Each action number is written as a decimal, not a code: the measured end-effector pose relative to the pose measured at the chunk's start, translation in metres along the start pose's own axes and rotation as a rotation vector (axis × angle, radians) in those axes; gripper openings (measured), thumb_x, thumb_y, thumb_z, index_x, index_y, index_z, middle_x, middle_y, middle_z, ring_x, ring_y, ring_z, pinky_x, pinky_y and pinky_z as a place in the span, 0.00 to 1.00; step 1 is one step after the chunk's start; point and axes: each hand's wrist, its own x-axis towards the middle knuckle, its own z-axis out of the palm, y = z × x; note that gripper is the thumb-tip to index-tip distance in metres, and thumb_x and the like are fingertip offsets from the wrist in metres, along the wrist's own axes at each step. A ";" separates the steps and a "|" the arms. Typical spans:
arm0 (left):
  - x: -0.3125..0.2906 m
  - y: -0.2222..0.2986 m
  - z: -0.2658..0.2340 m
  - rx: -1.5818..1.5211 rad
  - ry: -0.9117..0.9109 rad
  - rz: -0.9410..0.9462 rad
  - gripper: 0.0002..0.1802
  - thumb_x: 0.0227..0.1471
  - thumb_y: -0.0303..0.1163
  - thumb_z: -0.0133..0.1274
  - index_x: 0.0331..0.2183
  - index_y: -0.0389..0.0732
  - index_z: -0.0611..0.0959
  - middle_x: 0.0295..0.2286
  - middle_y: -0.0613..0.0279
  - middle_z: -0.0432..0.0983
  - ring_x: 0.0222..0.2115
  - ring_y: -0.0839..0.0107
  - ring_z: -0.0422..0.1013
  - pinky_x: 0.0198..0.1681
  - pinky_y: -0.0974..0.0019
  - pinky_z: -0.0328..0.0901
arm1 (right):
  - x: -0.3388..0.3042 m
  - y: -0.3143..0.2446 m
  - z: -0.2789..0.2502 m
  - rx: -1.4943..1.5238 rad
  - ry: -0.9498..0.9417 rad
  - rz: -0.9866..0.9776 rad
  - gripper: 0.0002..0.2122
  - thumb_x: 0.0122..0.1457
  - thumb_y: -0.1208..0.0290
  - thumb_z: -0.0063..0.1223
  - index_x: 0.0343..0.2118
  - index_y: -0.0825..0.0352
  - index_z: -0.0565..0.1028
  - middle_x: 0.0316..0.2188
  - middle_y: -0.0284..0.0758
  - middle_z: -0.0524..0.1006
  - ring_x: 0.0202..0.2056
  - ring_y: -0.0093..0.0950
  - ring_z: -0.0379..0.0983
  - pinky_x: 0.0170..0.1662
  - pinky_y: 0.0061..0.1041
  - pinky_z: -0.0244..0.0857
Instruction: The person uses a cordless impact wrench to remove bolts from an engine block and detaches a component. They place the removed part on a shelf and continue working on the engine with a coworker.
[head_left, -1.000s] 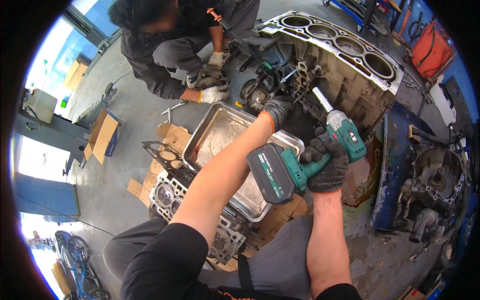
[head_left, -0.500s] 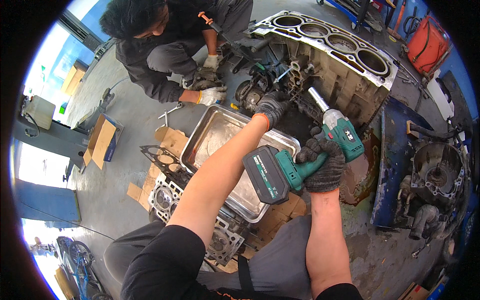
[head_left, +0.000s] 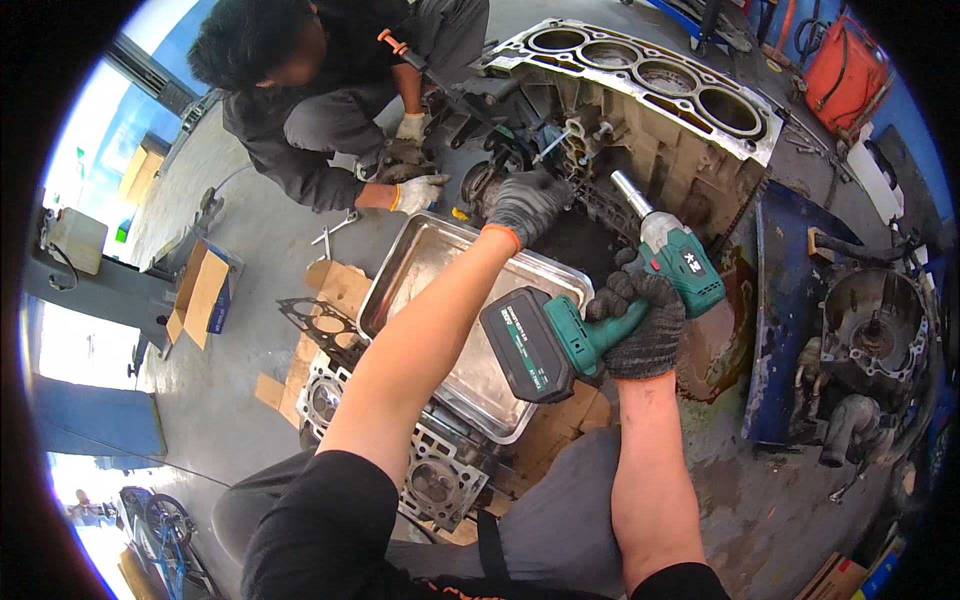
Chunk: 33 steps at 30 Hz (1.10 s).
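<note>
My right hand (head_left: 645, 325), in a dark grey knit glove, is closed round the grip of a green cordless impact wrench (head_left: 688, 262). A long silver socket (head_left: 630, 193) on its nose points up and left at the engine block (head_left: 690, 165); its black battery (head_left: 525, 345) hangs over the metal tray. My left hand (head_left: 530, 208), gloved alike, is curled among the parts on the block's near side, next to a round pulley-like part (head_left: 480, 190). Its fingertips are partly hidden, and what they grip I cannot make out.
A metal drip tray (head_left: 400, 290) lies under my left forearm. Below it a cylinder head (head_left: 440, 480) rests on cardboard. A co-worker's white-gloved hand (head_left: 418, 193) is close on the left. A dirty gearbox housing (head_left: 875, 335) sits at right, near an oily puddle (head_left: 720, 350).
My left hand has shifted slightly left and down, and its back has turned more into view. The impact wrench stays in my right hand, almost in the same place. The whole view has moved a little.
</note>
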 end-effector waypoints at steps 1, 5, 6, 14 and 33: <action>0.003 -0.010 0.005 -0.097 0.022 -0.078 0.27 0.56 0.52 0.48 0.42 0.40 0.84 0.40 0.42 0.79 0.45 0.46 0.73 0.53 0.56 0.65 | 0.000 0.000 0.001 0.003 0.001 -0.001 0.17 0.52 0.70 0.54 0.45 0.65 0.70 0.23 0.29 0.68 0.23 0.27 0.65 0.33 0.35 0.65; 0.039 -0.046 0.066 -0.368 0.218 -0.170 0.28 0.63 0.47 0.42 0.56 0.39 0.73 0.55 0.47 0.70 0.54 0.52 0.67 0.60 0.59 0.57 | 0.000 0.000 0.004 0.015 0.020 0.026 0.14 0.51 0.71 0.56 0.42 0.63 0.71 0.21 0.29 0.69 0.23 0.27 0.67 0.32 0.35 0.66; 0.042 -0.056 0.076 -0.433 0.108 -0.185 0.25 0.63 0.44 0.43 0.55 0.40 0.74 0.54 0.49 0.70 0.54 0.54 0.66 0.59 0.60 0.58 | 0.000 0.000 0.005 0.020 0.027 0.033 0.14 0.51 0.71 0.55 0.42 0.63 0.71 0.21 0.29 0.69 0.23 0.27 0.66 0.32 0.35 0.66; 0.016 -0.051 0.085 -1.050 0.066 -0.110 0.24 0.53 0.40 0.58 0.48 0.37 0.79 0.39 0.50 0.80 0.41 0.57 0.74 0.48 0.58 0.67 | -0.003 0.001 0.007 0.008 0.031 0.039 0.14 0.51 0.71 0.55 0.42 0.63 0.70 0.21 0.30 0.68 0.22 0.27 0.65 0.32 0.35 0.65; 0.018 -0.073 0.116 -1.405 -0.134 -0.456 0.18 0.61 0.37 0.45 0.49 0.42 0.79 0.46 0.51 0.78 0.46 0.59 0.74 0.55 0.62 0.62 | -0.002 0.004 0.006 -0.016 0.036 0.057 0.16 0.50 0.71 0.55 0.43 0.64 0.69 0.21 0.31 0.69 0.23 0.28 0.66 0.33 0.36 0.65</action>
